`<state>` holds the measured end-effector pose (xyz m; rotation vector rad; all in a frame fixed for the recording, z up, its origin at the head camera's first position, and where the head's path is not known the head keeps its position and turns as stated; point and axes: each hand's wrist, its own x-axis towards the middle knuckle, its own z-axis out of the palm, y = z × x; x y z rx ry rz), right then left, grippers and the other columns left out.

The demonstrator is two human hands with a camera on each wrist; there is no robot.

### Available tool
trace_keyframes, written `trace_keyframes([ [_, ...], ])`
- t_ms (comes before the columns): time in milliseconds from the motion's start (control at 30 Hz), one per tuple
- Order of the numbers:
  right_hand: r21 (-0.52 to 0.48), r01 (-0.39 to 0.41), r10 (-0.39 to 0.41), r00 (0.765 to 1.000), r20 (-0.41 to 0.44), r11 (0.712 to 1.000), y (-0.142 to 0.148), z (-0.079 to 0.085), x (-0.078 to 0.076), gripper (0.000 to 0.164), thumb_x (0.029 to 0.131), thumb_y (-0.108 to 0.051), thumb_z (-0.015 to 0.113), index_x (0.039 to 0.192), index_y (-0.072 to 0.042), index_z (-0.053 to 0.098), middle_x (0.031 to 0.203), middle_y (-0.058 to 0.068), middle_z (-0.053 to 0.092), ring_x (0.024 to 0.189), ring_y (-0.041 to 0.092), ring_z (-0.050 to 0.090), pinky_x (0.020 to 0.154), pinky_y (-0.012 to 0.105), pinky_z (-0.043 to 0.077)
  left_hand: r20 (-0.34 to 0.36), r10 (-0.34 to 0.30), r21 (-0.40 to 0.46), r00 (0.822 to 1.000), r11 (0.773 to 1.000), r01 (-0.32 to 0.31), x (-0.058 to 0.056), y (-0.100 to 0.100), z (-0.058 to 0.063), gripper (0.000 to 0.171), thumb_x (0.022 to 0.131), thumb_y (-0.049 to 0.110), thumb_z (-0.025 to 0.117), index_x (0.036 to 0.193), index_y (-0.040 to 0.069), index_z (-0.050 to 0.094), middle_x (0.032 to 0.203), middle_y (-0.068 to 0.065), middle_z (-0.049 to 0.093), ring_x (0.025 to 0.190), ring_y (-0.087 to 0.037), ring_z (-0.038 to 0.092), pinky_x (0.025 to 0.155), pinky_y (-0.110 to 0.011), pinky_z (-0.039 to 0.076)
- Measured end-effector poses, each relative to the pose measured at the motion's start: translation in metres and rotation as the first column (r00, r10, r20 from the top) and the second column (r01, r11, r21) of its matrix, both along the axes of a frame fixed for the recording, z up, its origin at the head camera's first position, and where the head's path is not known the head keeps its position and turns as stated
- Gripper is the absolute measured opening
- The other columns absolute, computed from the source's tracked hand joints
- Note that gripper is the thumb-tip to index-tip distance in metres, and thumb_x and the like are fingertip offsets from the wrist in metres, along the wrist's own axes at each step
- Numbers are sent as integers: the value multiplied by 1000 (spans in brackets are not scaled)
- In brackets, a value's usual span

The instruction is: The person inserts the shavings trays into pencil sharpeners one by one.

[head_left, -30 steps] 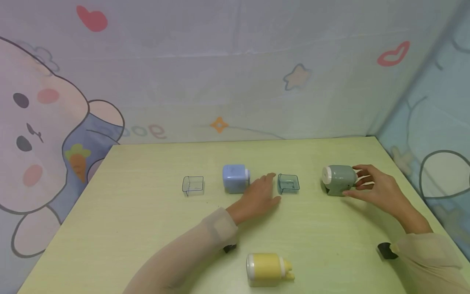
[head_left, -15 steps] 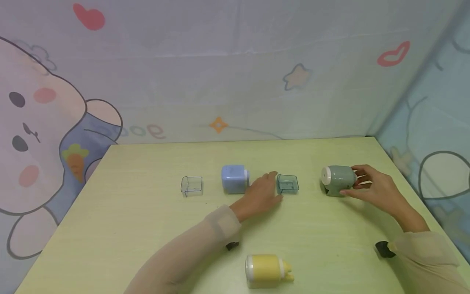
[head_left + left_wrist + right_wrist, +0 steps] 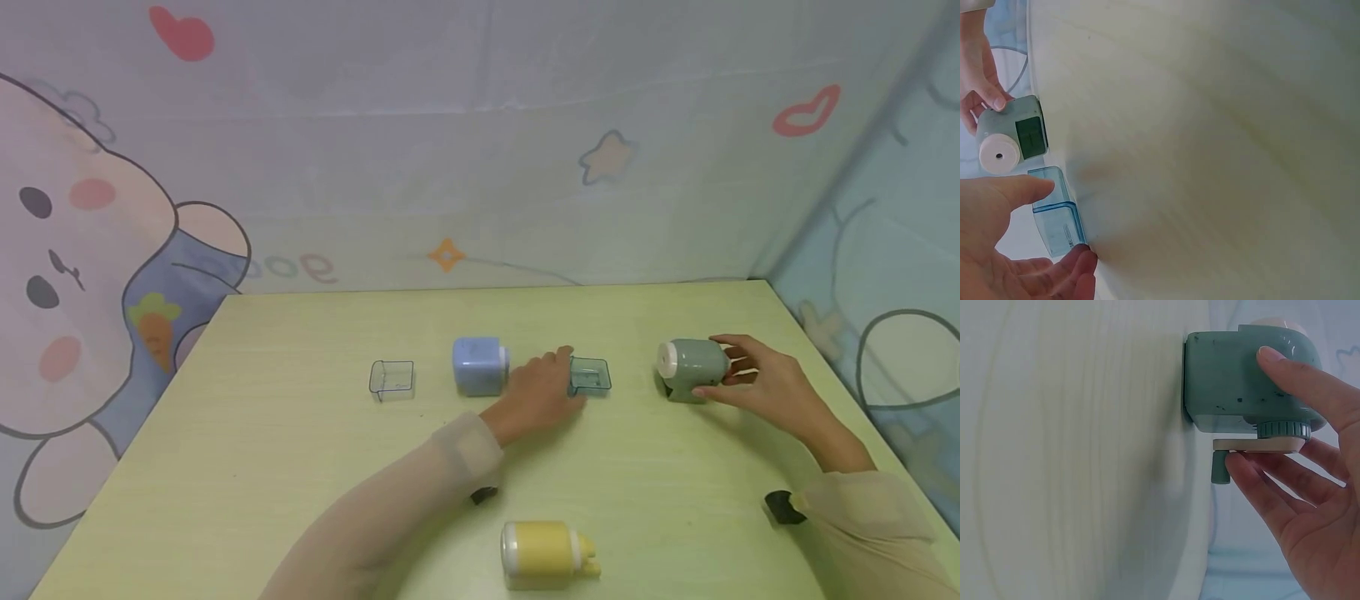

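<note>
On the right side of the table stands a green crank-handled pencil sharpener (image 3: 697, 367), its white round face with a small hole turned left. My right hand (image 3: 776, 383) holds it, thumb on the body and fingers by the crank (image 3: 1260, 445). A dark opening (image 3: 1031, 137) shows in its side in the left wrist view. Left of it lies a clear blue-green shavings drawer (image 3: 591, 375). My left hand (image 3: 536, 392) reaches over its left end with thumb and fingers spread to either side. In the left wrist view the thumb overlaps the drawer and fingertips are right at its edge.
A blue sharpener (image 3: 478, 367) stands just left of my left hand. Farther left lies another clear drawer (image 3: 392, 377). Near the front edge is a yellow-and-white object (image 3: 547, 550) with two short prongs. A printed cloth (image 3: 480, 167) hangs behind the table (image 3: 300, 333).
My left hand has moved right, from beside the clear drawer to around its left end. My right hand and the green sharpener have hardly moved.
</note>
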<state>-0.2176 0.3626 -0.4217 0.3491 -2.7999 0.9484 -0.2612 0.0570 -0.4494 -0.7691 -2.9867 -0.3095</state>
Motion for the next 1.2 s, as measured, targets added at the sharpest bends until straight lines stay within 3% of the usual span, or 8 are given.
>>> trace_keyframes([
  [333, -14, -19, 19, 1000, 6, 1000, -1, 1, -1, 73, 69, -32, 79, 129, -8, 44, 104, 17, 58, 87, 30, 57, 61, 25, 48, 10, 78, -109, 997, 991, -77, 1, 8, 5, 74, 81, 57, 58, 135, 14, 32, 97, 0, 54, 71, -14, 50, 48, -30, 38],
  [900, 8, -20, 20, 1000, -20, 1000, 1, 0, -3, 69, 72, -32, 77, 128, -8, 46, 101, 16, 60, 86, 28, 57, 60, 25, 47, 0, 57, -128, 998, 990, -57, 2, 9, 11, 55, 83, 54, 56, 115, 11, 45, 83, 1, 47, 63, -13, 45, 44, -29, 37],
  [1200, 12, -28, 28, 999, -36, 1000, 2, -1, -3, 67, 72, -31, 77, 127, -8, 47, 101, 16, 60, 86, 27, 58, 61, 24, 46, 7, 54, -116, 999, 992, -52, 1, 9, 9, 57, 82, 56, 57, 116, 12, 45, 82, 2, 46, 62, -11, 44, 43, -28, 36],
])
